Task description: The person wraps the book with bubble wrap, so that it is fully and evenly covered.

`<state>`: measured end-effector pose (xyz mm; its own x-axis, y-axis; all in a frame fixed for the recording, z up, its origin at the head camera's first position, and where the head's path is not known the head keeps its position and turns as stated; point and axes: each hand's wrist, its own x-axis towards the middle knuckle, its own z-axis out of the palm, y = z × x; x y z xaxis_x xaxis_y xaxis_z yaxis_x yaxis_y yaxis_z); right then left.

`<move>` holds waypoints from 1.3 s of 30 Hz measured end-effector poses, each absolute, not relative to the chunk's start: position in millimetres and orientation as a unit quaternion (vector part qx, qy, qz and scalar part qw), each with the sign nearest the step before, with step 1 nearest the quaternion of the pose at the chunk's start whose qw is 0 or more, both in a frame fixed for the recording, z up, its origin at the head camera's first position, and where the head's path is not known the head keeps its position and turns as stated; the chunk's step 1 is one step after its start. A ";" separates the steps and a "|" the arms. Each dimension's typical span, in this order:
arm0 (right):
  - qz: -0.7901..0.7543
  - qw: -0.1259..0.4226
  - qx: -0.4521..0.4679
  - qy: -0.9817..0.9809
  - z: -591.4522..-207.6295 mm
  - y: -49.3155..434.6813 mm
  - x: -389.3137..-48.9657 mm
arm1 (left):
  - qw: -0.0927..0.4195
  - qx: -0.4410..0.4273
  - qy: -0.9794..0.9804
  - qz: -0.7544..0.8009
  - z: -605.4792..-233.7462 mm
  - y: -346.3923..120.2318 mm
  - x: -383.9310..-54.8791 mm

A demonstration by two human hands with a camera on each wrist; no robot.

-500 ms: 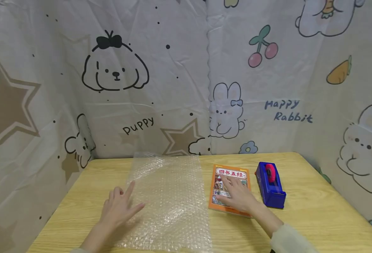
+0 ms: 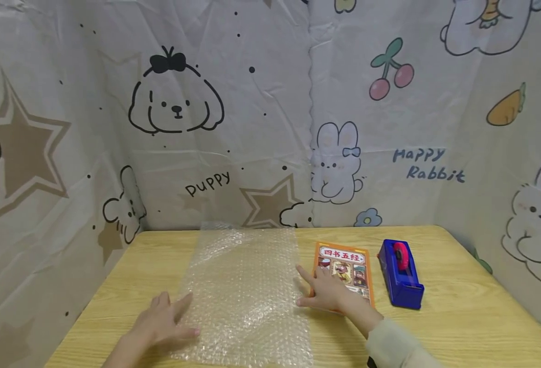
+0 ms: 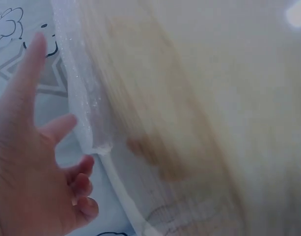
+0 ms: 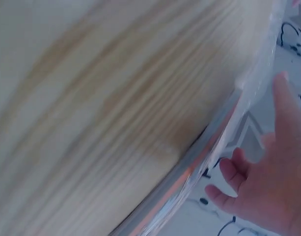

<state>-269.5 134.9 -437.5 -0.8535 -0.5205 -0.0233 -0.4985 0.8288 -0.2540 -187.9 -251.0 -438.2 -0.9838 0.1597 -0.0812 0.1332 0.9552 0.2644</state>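
A clear sheet of bubble wrap lies flat on the wooden table. Over its near left edge hovers my left hand, thumb and forefinger spread and the other fingers loosely bent; the left wrist view shows nothing in its grasp. To the right of the wrap is an orange book with a picture cover. My right hand is over the book's lower left part and hides some of it. Its forefinger and thumb point toward the wrap's right edge, and it holds nothing.
A blue tape dispenser with a pink roll stands right of the book. Printed cloth hangs behind and on both sides of the table.
My left hand has drawn back toward the near edge of the table. My right hand has slid left and nearer, from the book's middle toward the bubble wrap. The head view has shifted slightly.
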 end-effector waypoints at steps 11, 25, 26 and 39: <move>-0.073 0.090 -0.255 0.960 -438.5 125.1 -263.5 | 0.109 0.076 0.981 0.138 -426.4 -245.0 -188.9; -0.100 0.137 -0.207 0.963 -429.4 121.5 -252.7 | 0.132 0.054 0.981 0.134 -423.5 -240.2 -197.9; -0.099 0.138 -0.208 0.963 -428.8 121.3 -251.9 | 0.133 0.054 0.981 0.132 -423.0 -240.2 -198.6; -0.110 0.211 -0.221 0.946 -424.9 133.0 -249.3 | 0.150 0.065 0.980 0.118 -415.9 -240.1 -216.6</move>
<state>-249.3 133.0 -424.9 -0.8137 -0.4641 -0.3499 -0.3710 0.8782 -0.3020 -216.6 -240.1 -415.9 -0.9468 0.1620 -0.2780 0.0914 0.9638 0.2503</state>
